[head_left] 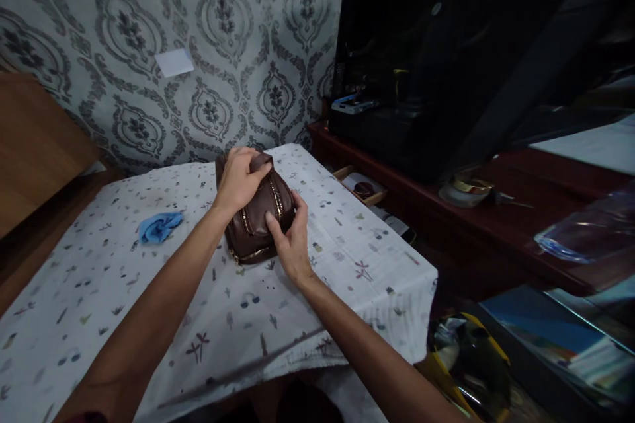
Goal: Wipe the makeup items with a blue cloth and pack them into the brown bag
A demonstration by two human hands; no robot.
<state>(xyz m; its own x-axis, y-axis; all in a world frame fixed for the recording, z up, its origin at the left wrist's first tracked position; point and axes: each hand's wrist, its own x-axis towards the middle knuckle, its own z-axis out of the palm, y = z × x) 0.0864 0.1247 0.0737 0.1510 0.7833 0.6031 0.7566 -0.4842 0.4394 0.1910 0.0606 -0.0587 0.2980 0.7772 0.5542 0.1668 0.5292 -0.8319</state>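
A brown leather bag [258, 211] with gold zips lies on the white patterned cloth [327, 291]. My left hand [239, 180] is closed over its far upper part, with the fingers round the edge by the strap [261, 161]. Pressed against the near right side of the bag is my right hand [292, 241], thumb on the front and fingers round the side. The fingertips of both hands are partly hidden behind the bag. To the left of the bag lies a crumpled blue cloth [160, 228], touched by neither hand.
A patterned wall stands behind the table, with a white switch plate [174, 63] on it. On the right, a large black television [407, 59] stands on a dark red cabinet with an open drawer [364, 186]. A roll of tape [466, 189] and a clear plastic bag [585, 231] lie there.
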